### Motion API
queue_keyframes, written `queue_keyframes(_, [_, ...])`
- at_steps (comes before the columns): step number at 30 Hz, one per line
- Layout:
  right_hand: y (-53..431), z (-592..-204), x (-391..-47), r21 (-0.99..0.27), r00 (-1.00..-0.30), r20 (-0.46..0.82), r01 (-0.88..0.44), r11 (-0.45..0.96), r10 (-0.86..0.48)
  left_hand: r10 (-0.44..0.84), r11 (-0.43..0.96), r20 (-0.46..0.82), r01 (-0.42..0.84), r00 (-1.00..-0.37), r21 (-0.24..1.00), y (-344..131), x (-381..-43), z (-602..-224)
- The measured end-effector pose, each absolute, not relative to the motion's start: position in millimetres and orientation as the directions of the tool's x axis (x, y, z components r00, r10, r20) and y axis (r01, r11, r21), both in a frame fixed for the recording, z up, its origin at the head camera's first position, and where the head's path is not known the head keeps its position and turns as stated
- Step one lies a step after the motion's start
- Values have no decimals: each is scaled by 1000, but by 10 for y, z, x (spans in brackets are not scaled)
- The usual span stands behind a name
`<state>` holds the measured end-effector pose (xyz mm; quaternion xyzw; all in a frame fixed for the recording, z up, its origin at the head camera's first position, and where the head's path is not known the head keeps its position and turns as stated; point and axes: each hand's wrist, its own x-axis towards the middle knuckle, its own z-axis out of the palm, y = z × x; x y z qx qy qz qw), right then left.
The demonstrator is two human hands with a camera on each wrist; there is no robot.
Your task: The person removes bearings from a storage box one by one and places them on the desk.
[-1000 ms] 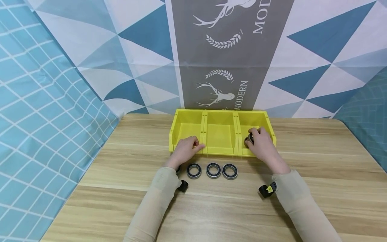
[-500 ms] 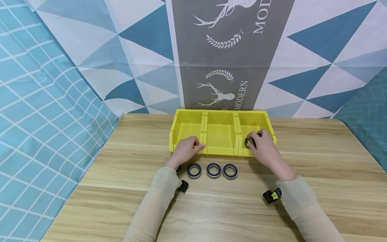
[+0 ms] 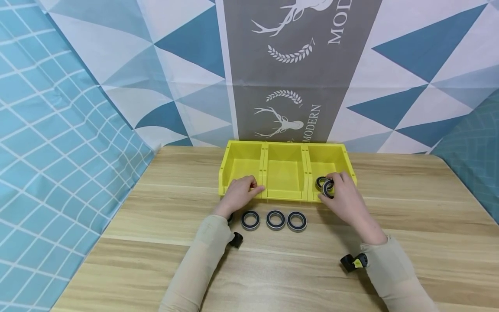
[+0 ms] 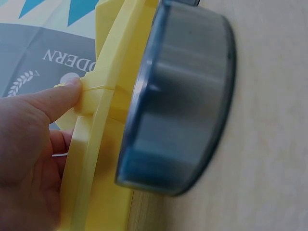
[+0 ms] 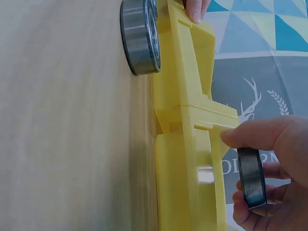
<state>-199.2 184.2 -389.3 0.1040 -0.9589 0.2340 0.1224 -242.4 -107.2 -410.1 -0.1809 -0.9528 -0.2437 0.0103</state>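
Three joined yellow bins (image 3: 286, 195) stand at the back of the table. My right hand (image 3: 345, 197) pinches a ball bearing (image 3: 328, 189) between thumb and fingers above the front of the right bin; the right wrist view shows this bearing (image 5: 251, 177) edge-on. Another bearing (image 3: 319, 181) lies in that bin, partly covered by the held one. My left hand (image 3: 239, 192) grips the front edge of the left bin, its thumb (image 4: 67, 91) on the rim and its curled fingers behind the wall, partly hidden.
Three bearings lie in a row before the bins: a left one (image 3: 250, 220), a middle one (image 3: 275, 220) and a right one (image 3: 297, 221). A further dark ring (image 3: 230, 219) is mostly hidden by my left wrist. A patterned cloth (image 3: 288, 78) hangs behind the wooden table (image 3: 273, 273).
My right hand has drawn back a little toward me and turned the held bearing, so the other one in the right bin shows more. My left hand stays in place.
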Motion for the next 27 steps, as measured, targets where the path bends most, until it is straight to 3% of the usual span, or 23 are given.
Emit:
queue_keyframes(19, [1819, -3924, -1731, -361, -958, 193, -269, 893, -211, 337, 814, 106, 346, -935, 467, -1068, -2417, -4095])
queue_keyframes(27, [1757, -3924, -1656, -355, -962, 90, -271, 894, -256, 338, 815, 110, 349, -935, 463, -1069, -2408, -4094])
